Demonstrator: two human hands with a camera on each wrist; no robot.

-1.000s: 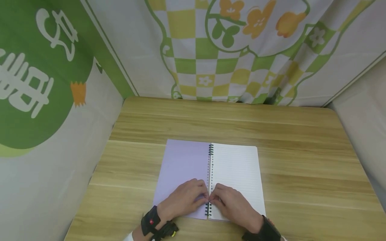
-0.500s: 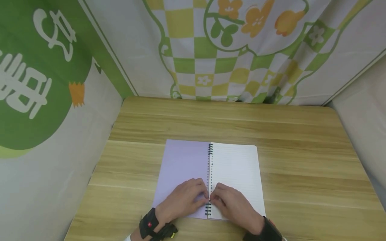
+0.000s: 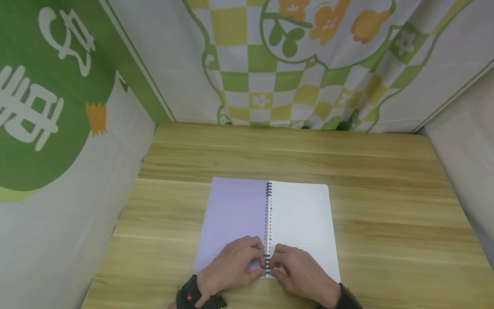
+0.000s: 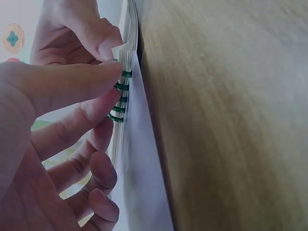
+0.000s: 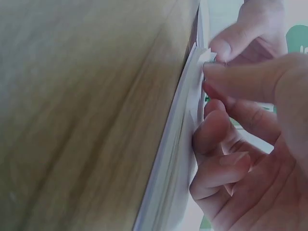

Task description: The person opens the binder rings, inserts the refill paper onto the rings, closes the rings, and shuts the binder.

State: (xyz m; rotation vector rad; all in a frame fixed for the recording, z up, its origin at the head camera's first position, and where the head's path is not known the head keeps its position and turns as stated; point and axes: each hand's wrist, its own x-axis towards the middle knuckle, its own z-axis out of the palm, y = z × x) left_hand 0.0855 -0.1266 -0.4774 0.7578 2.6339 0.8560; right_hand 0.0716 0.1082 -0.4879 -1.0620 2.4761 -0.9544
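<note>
A loose-leaf notebook lies open on the table, its lilac cover (image 3: 235, 206) on the left and a lined white page (image 3: 301, 214) on the right. Dark green binding rings (image 4: 120, 109) run through the holes near the bottom of the spine; another set of rings (image 3: 269, 189) sits at the top. From the left side, my left hand (image 3: 236, 262) pinches the lower rings between thumb and forefinger. Opposite it, my right hand (image 3: 302, 271) pinches the same rings, its fingertips nearly meeting the left ones. The other fingers of both hands are loosely bent. Fingertips partly hide the rings.
The wooden table (image 3: 386, 206) extends around the notebook on all sides. A patterned curtain (image 3: 285, 81) hangs behind the far edge, with a green and white cloth (image 3: 77, 128) at the left. Black bands (image 3: 189, 292) circle both wrists.
Both hands have slid down the spine towards the notebook's lower edge. Rings now show just above the fingertips, where before they showed below. The notebook stays open in place.
</note>
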